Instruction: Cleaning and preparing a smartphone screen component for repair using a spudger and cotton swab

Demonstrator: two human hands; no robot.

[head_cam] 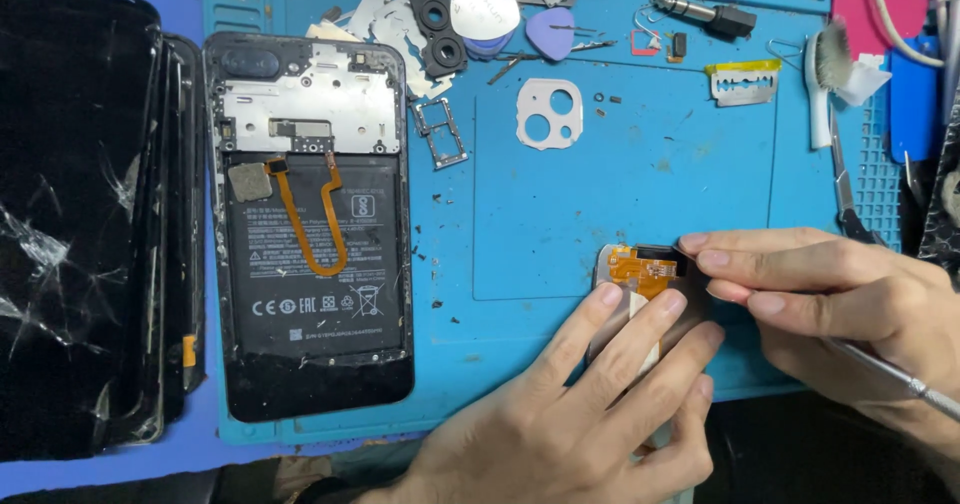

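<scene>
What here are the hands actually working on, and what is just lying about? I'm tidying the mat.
In hand:
- left hand pressing the small part with orange flex cable
- right hand pinching that part, holding a metal tool

Lying about:
- opened phone
- cracked screens
- picks
- razor blade
- brush
- SIM tray

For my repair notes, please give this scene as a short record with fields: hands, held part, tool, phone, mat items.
left hand: fingers press on the panel
right hand: fingertips pinch at the orange flex, tool held in palm
panel: pale, at the mat's lower edge
flex: orange, on the panel's top end
tool: thin metal rod
phone: opened, battery exposed, at left
mat: blue, with picks, a camera frame, a SIM tray
</scene>
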